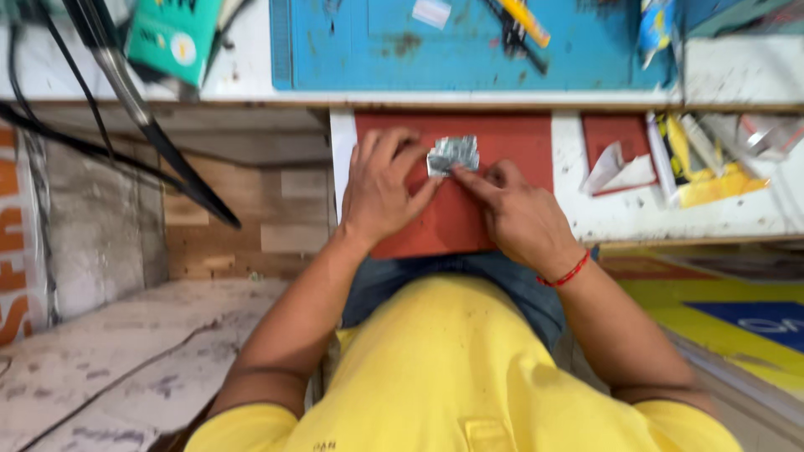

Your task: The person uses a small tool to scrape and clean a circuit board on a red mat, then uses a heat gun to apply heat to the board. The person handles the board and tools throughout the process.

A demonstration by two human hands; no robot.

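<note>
Both hands pin a small silvery foil piece [453, 155] flat on the red mat [511, 138]: left hand [381, 188] steadies its edge, right hand [515, 209] pinches a corner.

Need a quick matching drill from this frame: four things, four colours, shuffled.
Things:
1. folded paper under the fingertips of the left hand and right hand
2. mat beneath it
3. cutting mat on the upper shelf
4. wrist thread

Colours:
A. blue
B. silvery grey
C. bright red
D. brick red

Pairs: 1-B, 2-D, 3-A, 4-C
</note>
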